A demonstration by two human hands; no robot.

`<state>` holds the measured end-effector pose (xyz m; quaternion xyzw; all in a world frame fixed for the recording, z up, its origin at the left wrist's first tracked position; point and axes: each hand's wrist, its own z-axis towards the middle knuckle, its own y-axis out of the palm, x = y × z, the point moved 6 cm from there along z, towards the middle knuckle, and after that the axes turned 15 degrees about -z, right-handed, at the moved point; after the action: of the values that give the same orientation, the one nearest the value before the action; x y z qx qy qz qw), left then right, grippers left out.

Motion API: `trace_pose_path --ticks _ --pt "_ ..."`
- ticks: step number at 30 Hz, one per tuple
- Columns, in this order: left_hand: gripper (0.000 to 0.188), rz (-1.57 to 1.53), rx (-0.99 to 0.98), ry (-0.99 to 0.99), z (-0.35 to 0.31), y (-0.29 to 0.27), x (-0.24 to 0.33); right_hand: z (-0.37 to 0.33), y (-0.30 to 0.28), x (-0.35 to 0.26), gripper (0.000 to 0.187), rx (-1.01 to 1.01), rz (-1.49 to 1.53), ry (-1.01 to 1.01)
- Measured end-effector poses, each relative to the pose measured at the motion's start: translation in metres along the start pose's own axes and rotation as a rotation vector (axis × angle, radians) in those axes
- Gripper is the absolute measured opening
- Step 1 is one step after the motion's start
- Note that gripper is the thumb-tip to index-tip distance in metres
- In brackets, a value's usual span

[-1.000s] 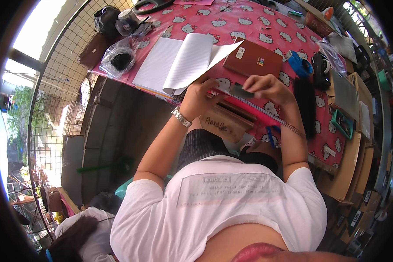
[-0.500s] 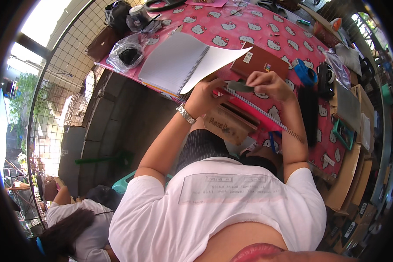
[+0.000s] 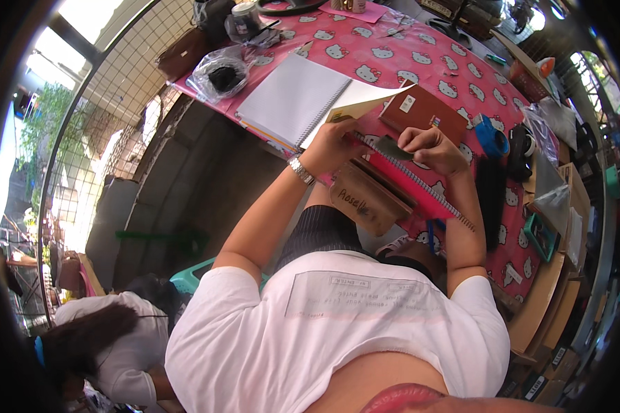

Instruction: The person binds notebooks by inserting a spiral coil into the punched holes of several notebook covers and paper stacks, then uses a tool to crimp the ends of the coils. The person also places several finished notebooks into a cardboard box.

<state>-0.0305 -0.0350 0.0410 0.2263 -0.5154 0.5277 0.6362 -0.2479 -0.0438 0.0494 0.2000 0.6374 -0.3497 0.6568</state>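
A red spiral notebook [image 3: 428,184] lies aslant at the table's near edge, its coil running down to the right. My left hand [image 3: 332,144], with a metal watch at the wrist, is closed round its left end. Between the thumb and fingers of my right hand [image 3: 437,150] is a small dark green flat piece [image 3: 395,147], just above the coil. Beyond my left hand an open spiral notebook [image 3: 293,93] shows white pages, with a yellowish sheet [image 3: 358,109] raised at its right. A brown cardboard piece [image 3: 368,203] with handwriting sits below the red notebook.
A brown book [image 3: 427,113] lies past my right hand on the pink patterned tablecloth [image 3: 393,51]. A blue tape roll [image 3: 490,136] and a black object [image 3: 490,199] are on the right. A plastic-wrapped bundle [image 3: 220,74] sits far left. Another person [image 3: 114,344] is at lower left.
The view has shifted slightly. The raised sheet beside the white pages now shows a yellowish side. The green piece in my right hand is tilted more and shows more of its face.
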Motion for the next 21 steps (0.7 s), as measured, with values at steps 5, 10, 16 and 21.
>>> trace_pose_path --ticks 5,10,16,21 --pt "0.034 0.005 -0.051 0.026 0.009 0.008 -0.004 -0.066 -0.056 0.078 0.017 0.444 -0.833 0.341" --pt "0.036 -0.155 -0.049 -0.062 0.012 0.007 -0.005 -0.171 -0.053 0.166 0.018 0.672 -1.132 0.372" --pt "0.035 -0.248 -0.037 -0.259 -0.001 -0.002 -0.002 -0.22 0.065 0.143 0.043 0.681 -1.821 0.781" --pt "0.032 -0.441 -0.021 -0.326 -0.002 -0.001 -0.021 -0.22 0.085 0.129 0.044 0.664 -1.564 0.741"
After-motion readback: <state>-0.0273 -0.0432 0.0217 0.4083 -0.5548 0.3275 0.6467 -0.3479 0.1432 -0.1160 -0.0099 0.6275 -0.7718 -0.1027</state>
